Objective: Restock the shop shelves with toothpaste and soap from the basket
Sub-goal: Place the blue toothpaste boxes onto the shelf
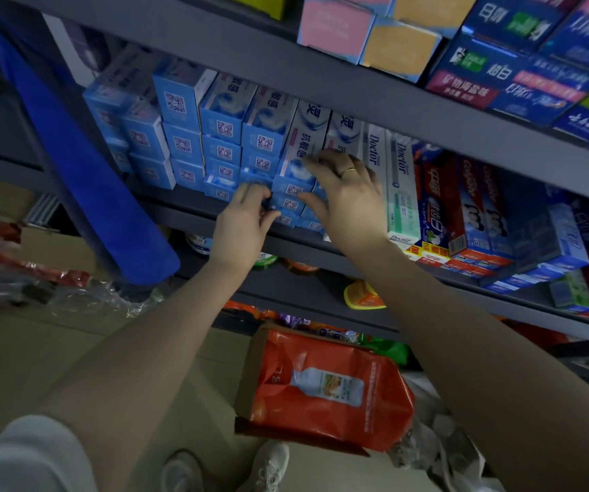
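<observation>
Toothpaste boxes (287,193) pack the grey shelf (179,200), both hands touching.

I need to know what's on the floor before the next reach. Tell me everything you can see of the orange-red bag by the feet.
The orange-red bag is glossy, plastic-looking, with a pale bottle picture and white lettering on its face. It sits tilted in a brown cardboard sleeve or box, below the shelves, just ahead of a light shoe. Neither hand touches it. Crumpled clear plastic lies at its right.
</observation>
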